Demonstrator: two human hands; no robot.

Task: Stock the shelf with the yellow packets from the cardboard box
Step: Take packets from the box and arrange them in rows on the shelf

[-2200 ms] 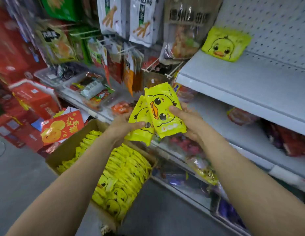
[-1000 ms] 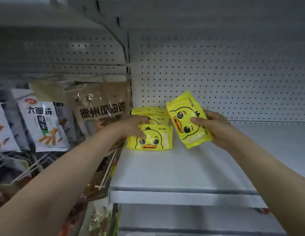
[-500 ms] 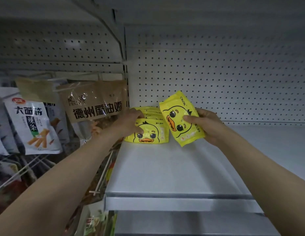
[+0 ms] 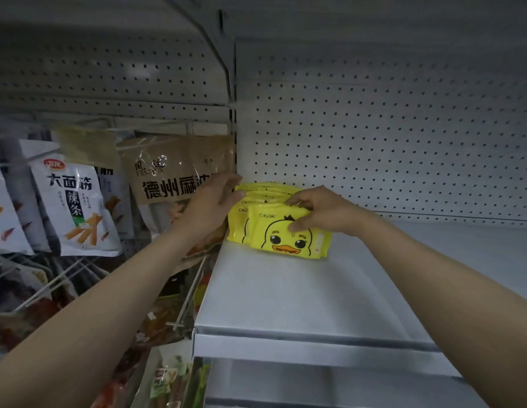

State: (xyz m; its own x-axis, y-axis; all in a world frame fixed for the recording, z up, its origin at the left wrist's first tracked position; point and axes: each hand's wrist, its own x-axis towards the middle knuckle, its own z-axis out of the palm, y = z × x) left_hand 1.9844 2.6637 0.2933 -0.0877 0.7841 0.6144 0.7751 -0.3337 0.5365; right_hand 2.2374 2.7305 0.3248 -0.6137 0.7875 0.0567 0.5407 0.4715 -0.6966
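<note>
Meanwhile, far left: white hanging snack bags [image 4: 75,207] and a brown bag [image 4: 174,175], outside the job. Next, left hand [image 4: 210,206], fingers loosely spread, flat against the left edge of the yellow packets [image 4: 281,219], gripping nothing. Then right hand [image 4: 321,210], half a second ago still carrying a tilted packet, now pressing that front packet [image 4: 294,240] upright against the row, fingers curled over its top, thumb on its face. Stack at the far left corner of the shelf [image 4: 300,290], against the pegboard [image 4: 389,136]. One more packet stocked, likely; much bare shelf rightward. Cardboard box out of view; count of rear packets hard to make out.
</note>
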